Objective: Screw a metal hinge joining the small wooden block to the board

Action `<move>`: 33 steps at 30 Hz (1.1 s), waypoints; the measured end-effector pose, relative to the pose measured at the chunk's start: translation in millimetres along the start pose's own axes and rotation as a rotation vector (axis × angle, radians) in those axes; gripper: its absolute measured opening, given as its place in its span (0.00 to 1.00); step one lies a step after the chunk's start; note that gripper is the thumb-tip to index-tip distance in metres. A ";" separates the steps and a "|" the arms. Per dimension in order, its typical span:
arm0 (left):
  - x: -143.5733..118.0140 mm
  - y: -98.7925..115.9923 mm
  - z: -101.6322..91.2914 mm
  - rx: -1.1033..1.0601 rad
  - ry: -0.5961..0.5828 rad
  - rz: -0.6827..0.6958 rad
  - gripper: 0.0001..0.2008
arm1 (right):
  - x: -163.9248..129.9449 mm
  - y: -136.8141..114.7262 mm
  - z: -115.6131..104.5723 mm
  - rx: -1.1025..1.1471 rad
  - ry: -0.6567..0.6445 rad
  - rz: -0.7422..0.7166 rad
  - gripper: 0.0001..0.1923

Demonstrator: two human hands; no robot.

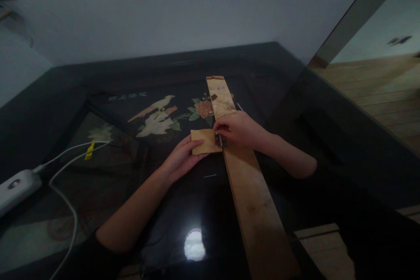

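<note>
A long wooden plank (252, 201) lies lengthwise over the dark tabletop. Against its left edge, my left hand (180, 160) grips a small wooden block (204, 143), thumb on top and fingers beneath. A small metal hinge (221, 140) spans the joint between block and plank. Over the hinge's far end, my right hand (241, 129) is closed, thumb and fingertips pinched together close to the metal. Whatever it pinches, if anything, is too small or hidden to name. On the table nearer to me lies a thin, small pale item (210, 176), perhaps metal.
The glossy black table (183, 210) has a bird-and-flower picture (157, 118) on it. To the left are a white power strip (18, 188), a white cable (75, 216) and a yellow tag (89, 151). A wall rises behind; wooden flooring shows at right.
</note>
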State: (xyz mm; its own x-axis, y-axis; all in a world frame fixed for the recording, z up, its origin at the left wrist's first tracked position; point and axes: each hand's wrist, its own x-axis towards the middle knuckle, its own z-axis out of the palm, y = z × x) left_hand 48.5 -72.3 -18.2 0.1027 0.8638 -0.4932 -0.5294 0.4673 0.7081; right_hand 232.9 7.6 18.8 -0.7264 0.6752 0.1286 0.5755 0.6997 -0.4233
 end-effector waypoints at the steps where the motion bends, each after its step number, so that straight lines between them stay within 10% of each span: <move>1: -0.1 -0.3 0.4 0.003 0.001 0.002 0.21 | -0.2 0.1 -0.1 0.003 -0.001 -0.002 0.08; 10: -3.3 0.4 1.7 -0.003 -0.014 0.002 0.28 | -0.3 -4.1 -13.5 0.049 -0.017 0.010 0.09; 18: -4.1 1.8 3.1 -0.003 -0.020 0.004 0.27 | -57.0 11.6 -25.4 -0.138 0.270 0.286 0.11; 24: -6.4 3.5 3.3 -0.013 -0.040 -0.005 0.27 | -103.9 14.6 2.3 -0.325 0.137 0.492 0.25; 33: -9.8 2.5 2.7 0.002 -0.049 0.014 0.27 | -98.0 5.3 12.9 -0.360 0.073 0.598 0.28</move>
State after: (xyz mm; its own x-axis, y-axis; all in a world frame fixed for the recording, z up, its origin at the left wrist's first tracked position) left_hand 48.5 -79.1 -10.2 0.1369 0.8784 -0.4579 -0.5298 0.4555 0.7154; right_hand 302.3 -57.9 -7.7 -0.2266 0.9735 0.0321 0.9662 0.2288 -0.1185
